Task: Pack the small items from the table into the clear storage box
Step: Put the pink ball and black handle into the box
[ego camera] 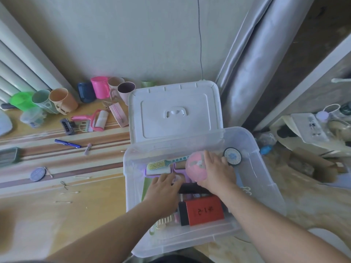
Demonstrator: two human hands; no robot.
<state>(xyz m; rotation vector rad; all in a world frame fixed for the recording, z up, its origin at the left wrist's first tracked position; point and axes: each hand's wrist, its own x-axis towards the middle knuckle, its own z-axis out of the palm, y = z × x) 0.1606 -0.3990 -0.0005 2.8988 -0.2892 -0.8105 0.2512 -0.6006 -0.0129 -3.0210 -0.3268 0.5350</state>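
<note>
The clear storage box (266,179) stands open at the table's right edge, its white lid (174,112) tipped back. Inside lie a red and black box (204,210), a teal-handled brush (167,163), a purple item (177,168) and a round black-rimmed disc (232,156). Both my hands are inside the box. My right hand (216,171) grips a round pink item (195,168) over the box's middle. My left hand (163,188) rests palm down on the contents at the left, fingers on a small pale item (178,178).
On the wooden table (62,215) left of the box lie a blue pen (67,143), a round grey disc (38,174), cotton swabs (70,192), a pink lint roller (95,120), a pink pouch (118,114) and several cups (100,90) at the back. A curtain (252,69) hangs right.
</note>
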